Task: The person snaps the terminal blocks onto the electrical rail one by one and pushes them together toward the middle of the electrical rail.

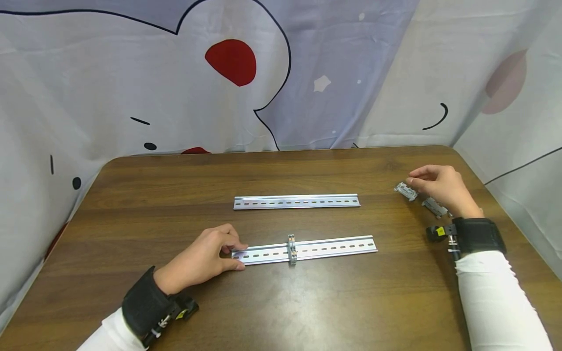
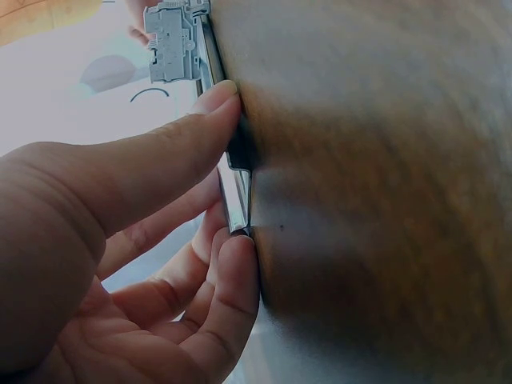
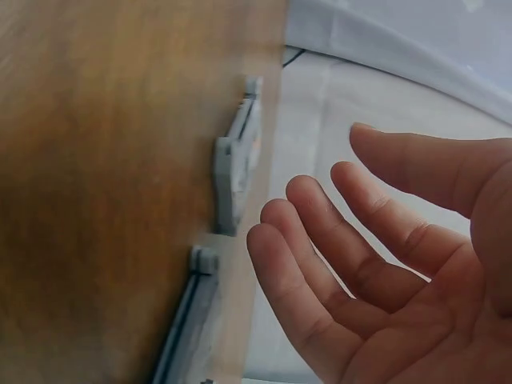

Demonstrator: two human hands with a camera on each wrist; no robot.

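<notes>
A white right sleeve [image 1: 500, 297] comes in closest at the lower right, with a white left sleeve [image 1: 115, 332] at the opposite lower corner. Behind everything hangs a pale cloth [image 1: 131, 73], creased and softly folded, white and lilac with black outlines, a red drop shape and small white stars; it also runs down both sides of the tabletop [image 1: 175, 195]. That surface is brown with a wood grain, its back corners rounded, and a patch of light shines on it low in the middle.

The left hand [image 1: 202, 256] pinches the left end of the near rail [image 1: 333, 244], thumb on the front edge and fingers on the back one. The right hand [image 1: 445, 187] is over the tabletop's right side, fingers loosely bent, thumb apart from them, holding nothing in the right wrist view. Each wrist wears a black band [image 1: 479, 236].

The near rail, silver and slotted, lies slightly slanted across the middle of the tabletop; the far rail [image 1: 297, 199], similar, lies behind it, apart from it. A grey upright block [image 1: 291, 249] sits across the near rail, a little left of its middle. Two grey blocks [image 1: 406, 191] lie near each other by the right hand.
</notes>
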